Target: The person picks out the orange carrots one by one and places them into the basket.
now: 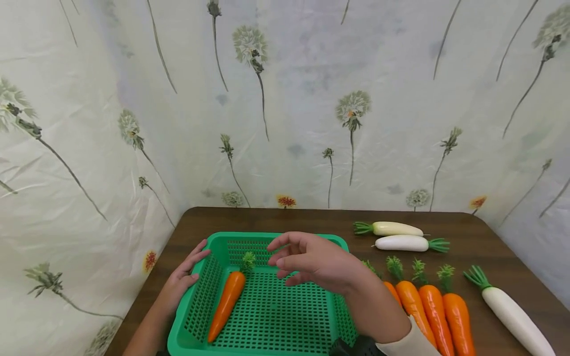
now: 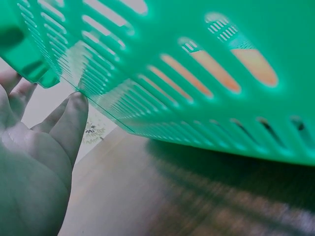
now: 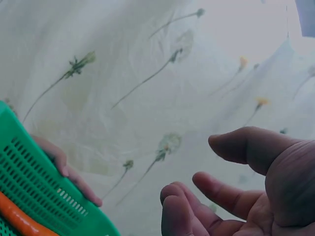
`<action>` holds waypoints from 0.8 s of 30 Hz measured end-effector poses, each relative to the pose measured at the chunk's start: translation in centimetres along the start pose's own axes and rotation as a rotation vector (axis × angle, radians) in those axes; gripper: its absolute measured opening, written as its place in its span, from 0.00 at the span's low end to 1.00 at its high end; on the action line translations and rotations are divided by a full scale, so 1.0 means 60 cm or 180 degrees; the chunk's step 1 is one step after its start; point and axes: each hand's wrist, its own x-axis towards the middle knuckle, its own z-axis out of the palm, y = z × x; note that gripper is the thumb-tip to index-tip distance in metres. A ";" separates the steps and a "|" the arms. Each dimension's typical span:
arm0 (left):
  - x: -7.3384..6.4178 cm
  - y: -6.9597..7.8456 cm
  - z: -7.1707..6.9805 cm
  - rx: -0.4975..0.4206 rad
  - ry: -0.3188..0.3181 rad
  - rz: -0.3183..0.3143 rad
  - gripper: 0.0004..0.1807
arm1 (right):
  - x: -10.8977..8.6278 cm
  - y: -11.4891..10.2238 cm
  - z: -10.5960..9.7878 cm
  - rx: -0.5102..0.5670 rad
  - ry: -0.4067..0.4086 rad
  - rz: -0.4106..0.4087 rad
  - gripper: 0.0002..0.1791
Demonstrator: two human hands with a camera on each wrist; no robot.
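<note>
A green plastic basket with slotted walls stands on the table. Inside, one orange carrot lies slanted at the left, its leafy top toward the back. My left hand rests against the basket's left rim, fingers fairly straight; the left wrist view shows the thumb touching the basket from outside. Above the basket's right half hovers my right hand, its fingers loosely bent and holding nothing. In the right wrist view a gap shows between that hand's thumb and fingers.
Several more carrots lie side by side right of the basket, partly behind my right forearm. Two white radishes lie at the back right, and another white radish at the far right. A flowered cloth hangs behind the brown table.
</note>
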 end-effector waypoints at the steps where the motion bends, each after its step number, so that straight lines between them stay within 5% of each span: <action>1: 0.000 0.000 0.000 -0.0013 -0.0007 0.0013 0.26 | -0.005 0.000 0.000 0.0001 -0.0017 -0.0035 0.22; 14: 0.003 -0.002 -0.003 0.0033 -0.0001 0.0030 0.26 | -0.073 0.007 -0.014 -0.0442 0.0151 -0.0315 0.21; 24: 0.001 0.000 -0.002 -0.0102 -0.0061 0.0053 0.27 | -0.103 0.028 -0.058 -0.0831 0.0820 -0.0387 0.22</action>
